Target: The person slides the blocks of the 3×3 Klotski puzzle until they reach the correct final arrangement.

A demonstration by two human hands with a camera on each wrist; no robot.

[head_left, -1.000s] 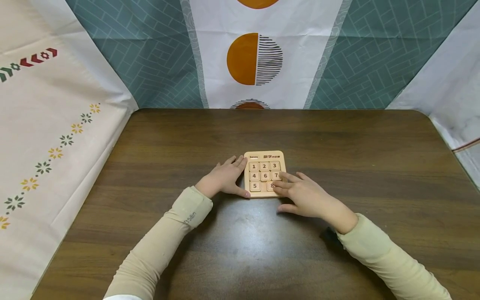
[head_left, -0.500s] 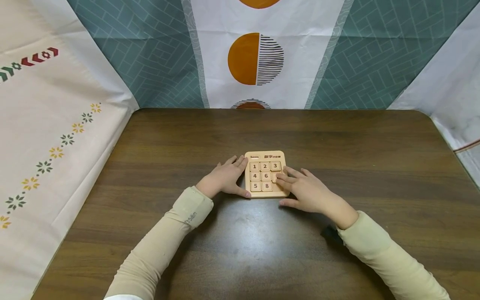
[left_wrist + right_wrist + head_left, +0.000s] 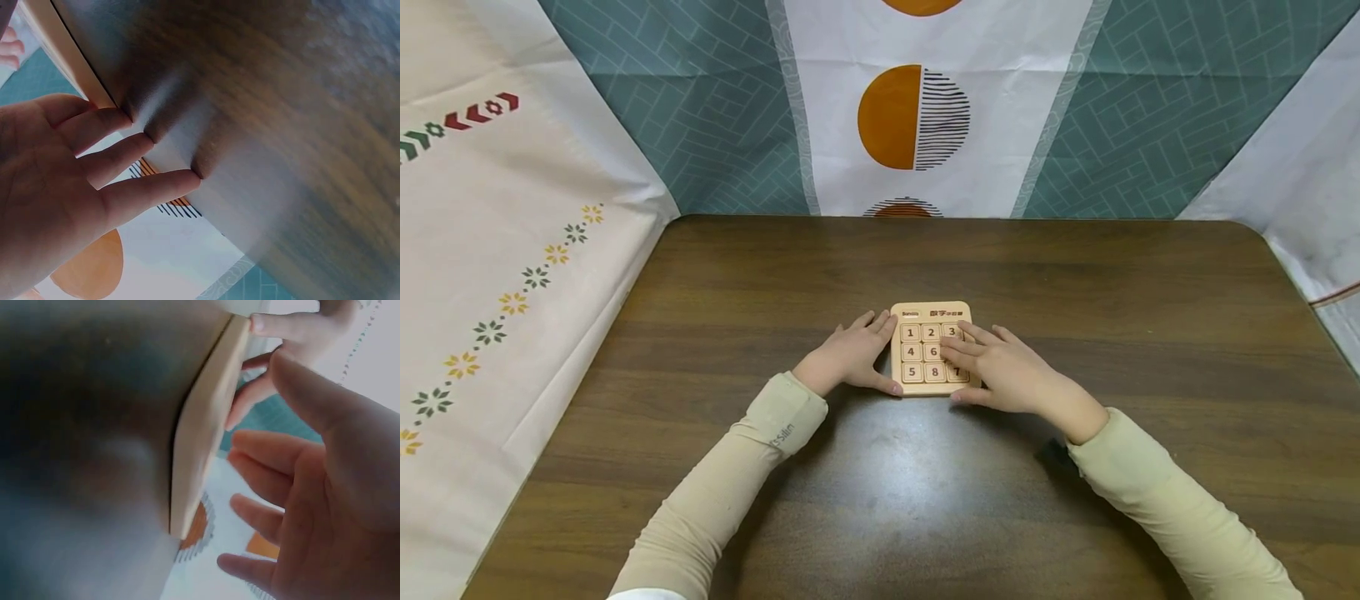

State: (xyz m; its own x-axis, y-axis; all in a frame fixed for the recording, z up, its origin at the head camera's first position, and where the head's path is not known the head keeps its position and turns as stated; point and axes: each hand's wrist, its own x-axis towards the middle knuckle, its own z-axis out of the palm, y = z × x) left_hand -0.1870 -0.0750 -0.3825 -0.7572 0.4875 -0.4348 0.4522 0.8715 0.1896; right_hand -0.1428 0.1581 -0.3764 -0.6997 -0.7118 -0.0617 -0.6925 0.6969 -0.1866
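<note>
A wooden number sliding puzzle (image 3: 924, 315) lies flat on the table, its square tiles set in three rows. Tile 8 (image 3: 935, 373) sits in the bottom row's middle, with tile 7 (image 3: 957, 374) to its right, partly covered. My left hand (image 3: 852, 354) rests along the puzzle's left side, thumb at the near corner and fingers spread by the upper edge. Over the right side, my right hand (image 3: 1015, 375) reaches with extended fingertips near tile 6 (image 3: 933, 352) and tile 3 (image 3: 952, 332). Its fingers hide the middle row's right place. The right thumb is by the near edge.
The brown wooden table (image 3: 760, 283) stretches around the puzzle. A patterned teal and white cloth (image 3: 1000, 108) hangs behind its far edge, and an embroidered cream cloth (image 3: 497, 242) covers the left side. A small dark object (image 3: 1055, 457) shows beneath the right wrist.
Tile 8 has slid left to the bottom row's middle, and tile 7 has moved down into the bottom right corner. My right hand shifted right, then back left and up. The left hand stayed put.
</note>
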